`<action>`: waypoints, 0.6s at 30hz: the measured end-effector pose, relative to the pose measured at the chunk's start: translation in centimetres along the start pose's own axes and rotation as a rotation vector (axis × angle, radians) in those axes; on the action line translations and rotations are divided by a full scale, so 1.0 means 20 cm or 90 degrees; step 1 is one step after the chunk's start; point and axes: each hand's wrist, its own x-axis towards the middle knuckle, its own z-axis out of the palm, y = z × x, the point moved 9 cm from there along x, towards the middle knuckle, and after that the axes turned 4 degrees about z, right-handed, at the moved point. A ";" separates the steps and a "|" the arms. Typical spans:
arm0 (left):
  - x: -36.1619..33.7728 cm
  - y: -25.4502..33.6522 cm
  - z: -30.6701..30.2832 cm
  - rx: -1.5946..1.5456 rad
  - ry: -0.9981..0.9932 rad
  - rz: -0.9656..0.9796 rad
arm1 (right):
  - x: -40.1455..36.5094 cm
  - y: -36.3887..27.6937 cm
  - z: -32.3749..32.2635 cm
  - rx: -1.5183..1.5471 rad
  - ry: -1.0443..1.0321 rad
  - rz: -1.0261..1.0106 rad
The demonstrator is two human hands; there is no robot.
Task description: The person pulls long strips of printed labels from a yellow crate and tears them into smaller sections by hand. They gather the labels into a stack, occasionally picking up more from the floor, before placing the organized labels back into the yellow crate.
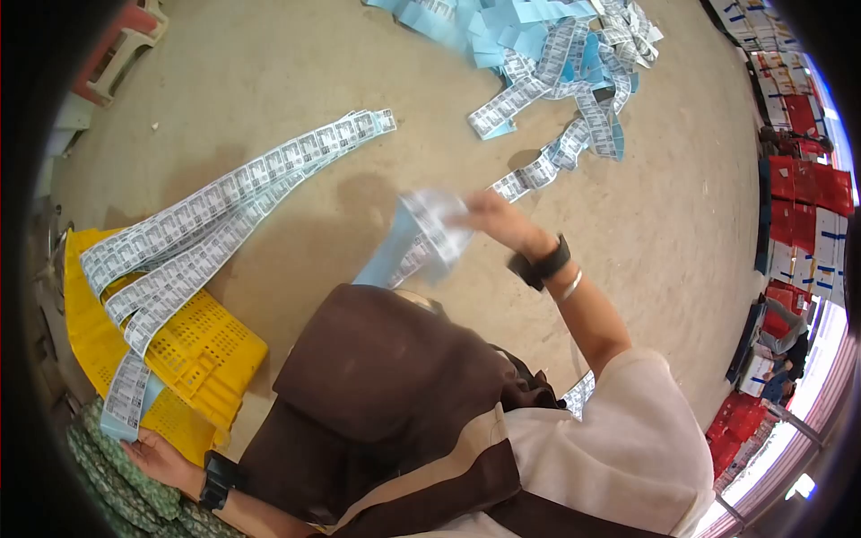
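Observation:
At the lower left, my left hand pinches the end of a label strip that hangs over a yellow crate. Several long strips of printed labels drape from this crate across the floor. My right hand is raised in front of my knees, its fingers closed on a bunched strip with a blue backing; the fingertips are blurred. That strip hangs down behind my brown apron, which hides its lower part. Both wrists carry black bands.
A heap of blue-backed label strips lies on the floor ahead. Red and white stacked boxes line the right side, with a person among them. A red and white stool stands at the upper left. Green patterned cloth is beside my left hand.

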 end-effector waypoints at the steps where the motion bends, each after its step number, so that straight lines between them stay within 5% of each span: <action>1: 0.01 -0.02 -0.05 -0.044 0.072 -0.007 | 0.03 -0.27 0.06 0.113 -0.015 -0.053; 2: 0.01 -0.04 -0.09 -0.084 0.146 -0.008 | 0.08 -0.46 0.15 0.254 -0.064 -0.103; 5: 0.03 -0.20 0.09 -0.189 0.031 -0.090 | 0.26 -0.87 0.38 0.483 -0.198 -0.163; 9: -0.01 -0.19 0.09 0.019 0.160 0.056 | 0.52 -1.15 0.72 0.404 -0.341 -0.170; 12: -0.04 -0.20 0.08 -0.009 0.125 0.062 | 0.90 -1.01 0.90 0.094 -0.265 -0.180; 14: -0.05 -0.20 0.09 -0.032 0.102 0.056 | 1.16 -0.76 0.92 -0.371 -0.147 -0.269; 15: -0.07 -0.18 0.05 -0.024 0.178 0.087 | 1.12 -0.67 0.97 -0.437 -0.221 -0.265; 16: -0.09 -0.16 0.00 -0.018 0.254 0.117 | 1.13 -0.53 0.96 -0.278 -0.235 -0.094; 17: -0.10 -0.14 -0.01 -0.019 0.258 0.119 | 1.09 -0.41 0.90 -0.254 -0.151 -0.012; 18: -0.13 -0.12 -0.06 0.032 0.318 0.140 | 1.12 -0.34 0.83 -0.373 -0.069 -0.101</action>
